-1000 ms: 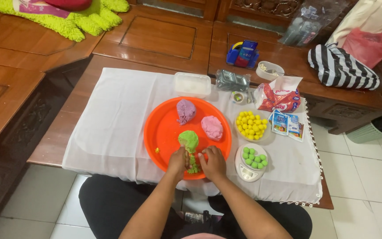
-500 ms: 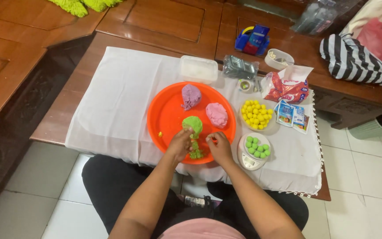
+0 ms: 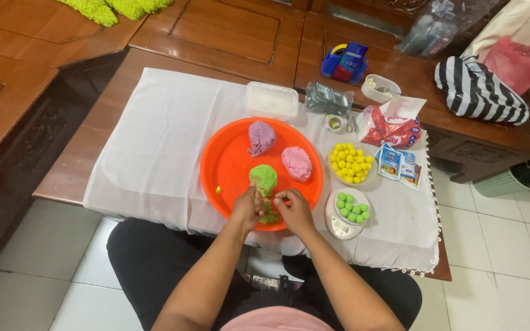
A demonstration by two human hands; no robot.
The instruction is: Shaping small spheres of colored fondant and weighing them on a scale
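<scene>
both hands are working at the near edge of an orange tray (image 3: 228, 160) that is sitting on a white cloth (image 3: 161, 141) spread over the wooden counter (image 3: 69, 175). the left hand (image 3: 248, 207) is curling its fingers narrow around a small piece of green dough (image 3: 269, 216), and the right hand (image 3: 294, 208) is pinching at the same piece from the other side, thumb and fingertips drawn close; how firmly either is gripping i cannot tell. this piece is lying on the tray between the two hands, just below a bigger green dough lump (image 3: 264, 178), and the two are looking joined or touching.

further back on the tray a purple dough lump (image 3: 261, 136) and a pink dough lump (image 3: 296, 163) are resting apart from each other. just beside the tray's right rim, a dish of yellow balls (image 3: 351, 163) is sitting above a small scale carrying green balls (image 3: 351, 207). behind the tray a clear lidded box (image 3: 271, 100) is lying on the cloth, and a red and white packet (image 3: 391, 125) is lying near the yellow balls.
</scene>
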